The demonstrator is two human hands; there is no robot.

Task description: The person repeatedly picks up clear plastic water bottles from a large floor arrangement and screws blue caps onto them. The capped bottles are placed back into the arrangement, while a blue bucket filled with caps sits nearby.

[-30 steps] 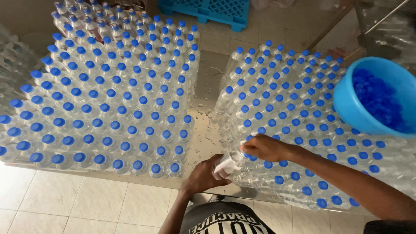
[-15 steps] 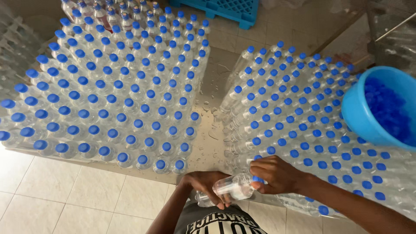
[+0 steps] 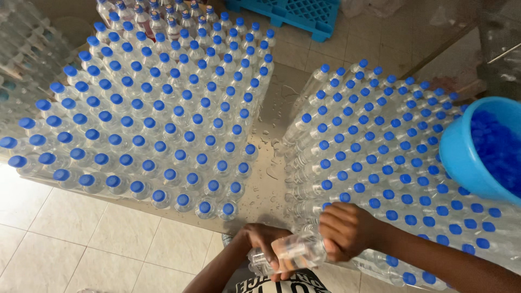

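Note:
A clear plastic water bottle (image 3: 290,254) lies sideways between both my hands near the bottom middle of the view. My left hand (image 3: 264,244) grips its lower end. My right hand (image 3: 344,230) is wrapped around its cap end, hiding the cap. The bottle is held just off the near edge of the wet metal table (image 3: 269,173), in front of the right block of blue-capped bottles (image 3: 391,163). The left block of capped bottles (image 3: 157,114) stands further off.
A blue plastic tub (image 3: 480,149) filled with loose blue caps rests on the right block. A blue pallet (image 3: 293,13) lies on the tiled floor at the top. More clear bottles (image 3: 21,59) are stacked at the far left. Beige floor tiles (image 3: 81,239) show below.
The bottle has been drawn out of the right block's near edge and turned sideways toward my body; both hands moved down and closer together around it.

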